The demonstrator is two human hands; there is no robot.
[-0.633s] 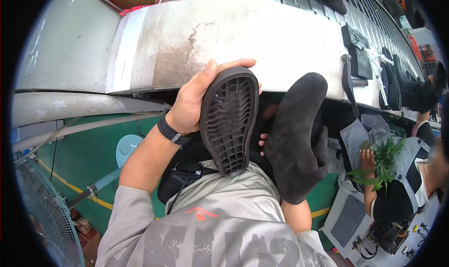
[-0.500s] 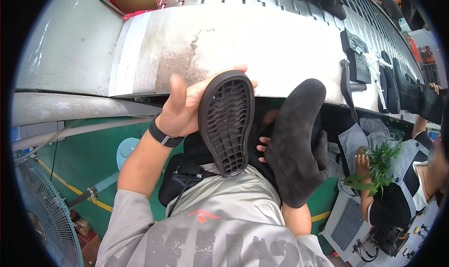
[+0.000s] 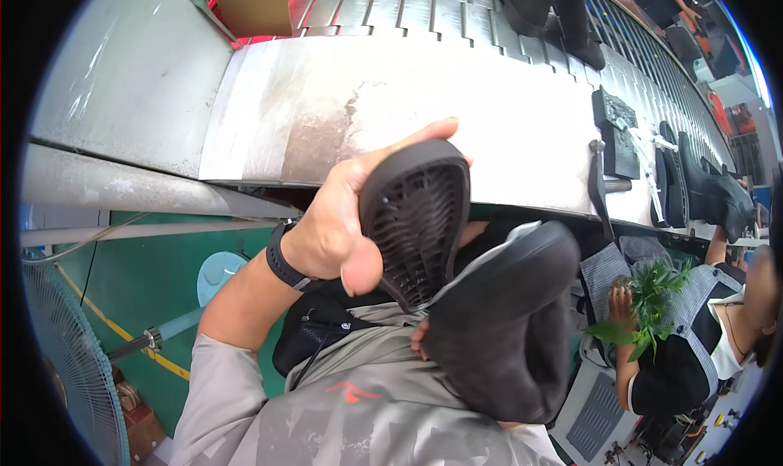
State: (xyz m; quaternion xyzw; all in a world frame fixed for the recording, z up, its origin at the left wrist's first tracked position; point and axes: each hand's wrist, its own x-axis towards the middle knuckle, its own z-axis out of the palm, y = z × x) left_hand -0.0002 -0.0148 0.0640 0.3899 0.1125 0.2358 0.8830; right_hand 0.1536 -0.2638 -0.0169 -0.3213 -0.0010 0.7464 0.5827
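The left hand (image 3: 334, 221) holds a black rubber outsole (image 3: 416, 217) upright in front of the person's chest, tread side toward the camera, its toe end pointing up toward the bench (image 3: 326, 115). The grip is closed around the sole's left edge: the thumb lies low on the near side by the heel, and the fingers wrap behind, with fingertips showing over the top. Just to the right and touching it sits a black suede-like shoe upper (image 3: 510, 327). The right hand (image 3: 424, 344) is almost wholly hidden behind it, so how its grip stands cannot be told, though the upper seems to rest on it. The outsole looks light and flexible, with a ribbed, grippy tread that is unlikely to slip; an edge hold near the waist, as here, seems sound. The upper looks soft and would crease if squeezed. Farther right on the bench lie more black shoe parts (image 3: 620, 140), and a seated co-worker (image 3: 693, 335) handles green leaves (image 3: 648, 303).
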